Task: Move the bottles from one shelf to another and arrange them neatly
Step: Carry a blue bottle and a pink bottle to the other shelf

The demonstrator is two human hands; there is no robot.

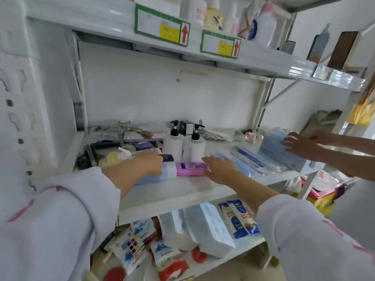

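Head view: two white pump bottles [183, 146] stand upright side by side on the middle shelf [172, 191], behind a pink packet [191, 168]. The left hand [149, 163] rests on a blue packet [160, 175]; its fingers are hidden, so its grip cannot be determined. The right hand [220, 169] lies flat with straight fingers, touching the pink packet's end. More bottles [215, 16] stand on the upper shelf [263, 59].

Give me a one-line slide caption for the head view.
Both hands, left and right, reach past a pink packet toward two white pump bottles on the middle shelf.
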